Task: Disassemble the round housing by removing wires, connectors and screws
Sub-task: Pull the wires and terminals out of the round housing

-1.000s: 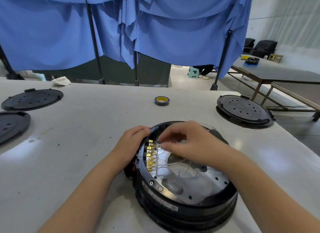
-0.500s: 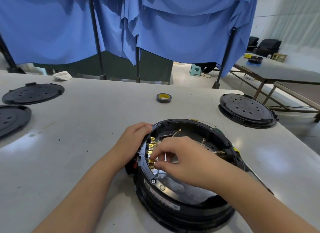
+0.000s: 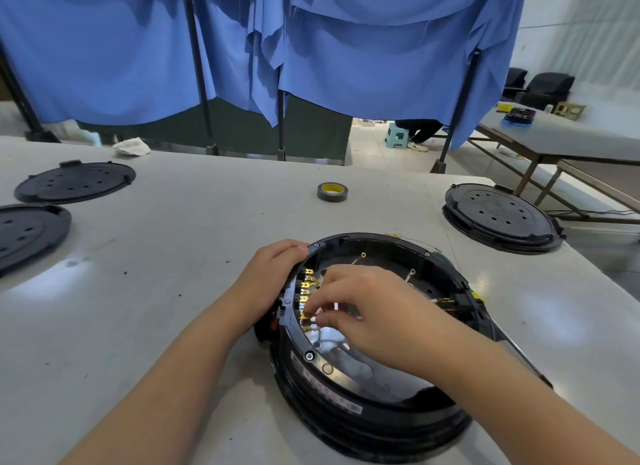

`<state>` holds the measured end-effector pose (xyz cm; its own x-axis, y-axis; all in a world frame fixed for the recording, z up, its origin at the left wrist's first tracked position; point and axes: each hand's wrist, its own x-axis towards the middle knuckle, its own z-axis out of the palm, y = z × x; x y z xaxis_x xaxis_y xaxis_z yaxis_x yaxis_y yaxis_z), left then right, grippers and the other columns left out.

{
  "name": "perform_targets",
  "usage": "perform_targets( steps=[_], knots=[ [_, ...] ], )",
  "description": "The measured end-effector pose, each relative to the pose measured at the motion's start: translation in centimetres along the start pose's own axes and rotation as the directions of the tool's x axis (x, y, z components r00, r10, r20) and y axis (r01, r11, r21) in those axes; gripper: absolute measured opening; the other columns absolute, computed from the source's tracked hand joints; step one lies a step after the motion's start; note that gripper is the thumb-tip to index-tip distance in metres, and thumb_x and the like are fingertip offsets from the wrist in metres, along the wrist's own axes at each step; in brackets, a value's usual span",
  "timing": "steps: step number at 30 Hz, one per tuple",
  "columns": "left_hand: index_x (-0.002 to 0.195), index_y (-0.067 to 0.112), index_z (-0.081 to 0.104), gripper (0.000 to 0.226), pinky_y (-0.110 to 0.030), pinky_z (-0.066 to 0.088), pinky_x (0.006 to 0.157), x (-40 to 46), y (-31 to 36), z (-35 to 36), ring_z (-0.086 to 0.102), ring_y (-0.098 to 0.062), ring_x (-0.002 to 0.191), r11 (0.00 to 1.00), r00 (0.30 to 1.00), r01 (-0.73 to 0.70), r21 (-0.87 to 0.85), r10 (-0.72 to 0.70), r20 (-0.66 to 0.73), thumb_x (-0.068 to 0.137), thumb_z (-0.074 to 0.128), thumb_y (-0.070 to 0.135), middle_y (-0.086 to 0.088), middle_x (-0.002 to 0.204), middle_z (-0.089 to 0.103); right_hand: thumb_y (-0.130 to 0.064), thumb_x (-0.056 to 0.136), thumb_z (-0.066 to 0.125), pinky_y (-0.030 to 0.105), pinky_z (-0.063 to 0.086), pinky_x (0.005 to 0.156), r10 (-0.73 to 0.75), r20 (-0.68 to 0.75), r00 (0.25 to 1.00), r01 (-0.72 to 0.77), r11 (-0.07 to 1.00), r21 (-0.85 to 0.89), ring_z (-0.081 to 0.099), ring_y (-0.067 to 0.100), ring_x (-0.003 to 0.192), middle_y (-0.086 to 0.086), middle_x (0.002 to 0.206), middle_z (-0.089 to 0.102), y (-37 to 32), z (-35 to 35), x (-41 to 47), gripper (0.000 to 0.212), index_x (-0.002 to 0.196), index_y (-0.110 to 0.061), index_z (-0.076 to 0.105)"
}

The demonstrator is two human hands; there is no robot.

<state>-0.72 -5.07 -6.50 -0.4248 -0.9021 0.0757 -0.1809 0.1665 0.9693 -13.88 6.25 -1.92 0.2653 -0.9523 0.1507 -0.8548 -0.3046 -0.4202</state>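
L hand curls on round housing rim, steadies | R hand fingertips pinch gold connector | thin wires prob. fragile: pull at terminal, not wire

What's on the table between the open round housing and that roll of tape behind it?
Nothing: in the head view, the stretch of table between the round housing and the roll of tape is bare.

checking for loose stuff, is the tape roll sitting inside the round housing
No, the tape roll lies on the table, well beyond the round housing.
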Motion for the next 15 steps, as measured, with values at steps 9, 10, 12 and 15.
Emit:
perform_targets(
  steps=[9,10,12,15],
  knots=[
    [0.095,0.009,0.072,0.025,-0.035,0.049,0.083,0.08,-0.21,-0.05,0.065,-0.021,0.088,1.0,1.0,0.0,-0.017,0.0,-0.004,0.096,0.047,0.016,-0.011,0.094,0.072,-0.021,0.09,0.063,0.028,0.046,0.076,-0.001,-0.001,1.0,0.001,1.0,0.018,0.054,0.006,0.078,-0.011,0.082,0.056,0.0,0.08,-0.19,0.013,0.098,-0.027,0.071],
    [0.095,0.009,0.072,0.025,-0.036,0.049,0.083,0.09,-0.21,-0.04,0.065,-0.022,0.089,1.0,1.0,0.0,-0.016,0.0,-0.004,0.096,0.047,0.016,-0.011,0.095,0.072,-0.021,0.09,0.063,0.028,0.046,0.076,-0.002,0.0,1.0,0.002,1.0,0.016,0.054,0.006,0.078,-0.012,0.082,0.055,0.0,0.08,-0.17,0.013,0.098,-0.028,0.071],
    [0.095,0.009,0.072,0.025,-0.035,0.049,0.082,0.12,-0.2,-0.05,0.065,-0.021,0.089,1.0,1.0,-0.002,-0.014,0.002,-0.004,0.096,0.047,0.016,-0.011,0.095,0.072,-0.022,0.09,0.062,0.027,0.045,0.076,-0.004,-0.004,1.0,0.004,1.0,0.002,0.052,0.005,0.078,-0.014,0.081,0.051,0.0,0.13,-0.15,0.014,0.1,-0.029,0.071],
    [0.095,0.009,0.072,0.025,-0.032,0.049,0.081,0.11,-0.2,-0.06,0.065,-0.021,0.089,1.0,1.0,-0.004,-0.012,0.004,-0.002,0.096,0.047,0.016,-0.01,0.095,0.072,-0.024,0.091,0.061,0.022,0.039,0.072,-0.001,-0.011,1.0,0.001,0.999,-0.032,0.045,0.003,0.075,-0.017,0.076,0.044,0.04,0.18,-0.11,0.017,0.103,-0.031,0.072]
  ],
)
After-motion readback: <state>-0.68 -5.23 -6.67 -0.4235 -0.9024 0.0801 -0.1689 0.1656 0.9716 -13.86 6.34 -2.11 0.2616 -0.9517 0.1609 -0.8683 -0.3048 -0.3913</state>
